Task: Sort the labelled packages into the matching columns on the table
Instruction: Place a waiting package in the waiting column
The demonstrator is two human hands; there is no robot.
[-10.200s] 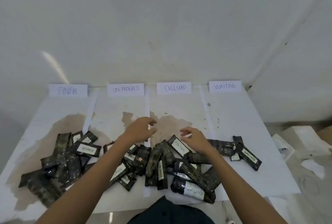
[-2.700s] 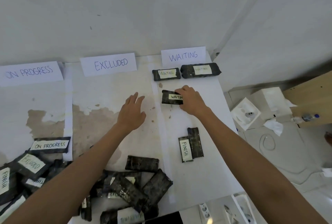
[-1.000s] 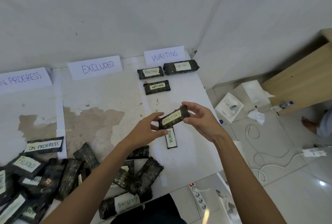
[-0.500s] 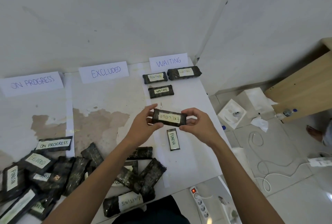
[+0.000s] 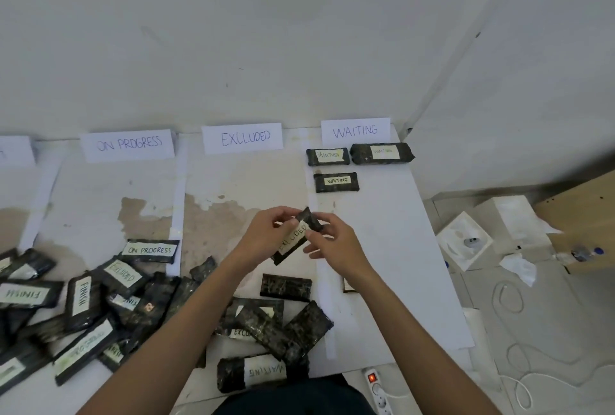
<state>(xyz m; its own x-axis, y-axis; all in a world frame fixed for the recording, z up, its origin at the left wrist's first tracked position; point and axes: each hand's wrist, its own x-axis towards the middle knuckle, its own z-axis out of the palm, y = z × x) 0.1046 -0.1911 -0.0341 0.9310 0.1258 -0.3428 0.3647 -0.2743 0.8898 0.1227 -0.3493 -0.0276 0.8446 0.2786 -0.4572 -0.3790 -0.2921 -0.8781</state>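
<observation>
A: What is lying on the tabletop (image 5: 392,248), going from the big things down?

B: Four columns are running away from the person, each under a paper sign. Only the WAITING column (image 5: 355,131) is holding sorted packages – three (image 5: 336,182) are resting just below its sign. The EXCLUDED sign (image 5: 242,137) is standing to the left of it, and its column is looking bare. A big unsorted pile (image 5: 100,308) is lying near the front edge.

A: And the package in hand?

B: Both hands are holding the EXCLUDED package (image 5: 293,238) above the tabletop, between those two columns. The left hand (image 5: 266,238) is pinching its left side, and the right hand (image 5: 332,241) is closing its grip on the upper end. Its long axis is tilting, upper end to the right.

A: Which way should it go?

B: I am thinking forward and to the left – the left hand is the nearer one to that column.
</observation>
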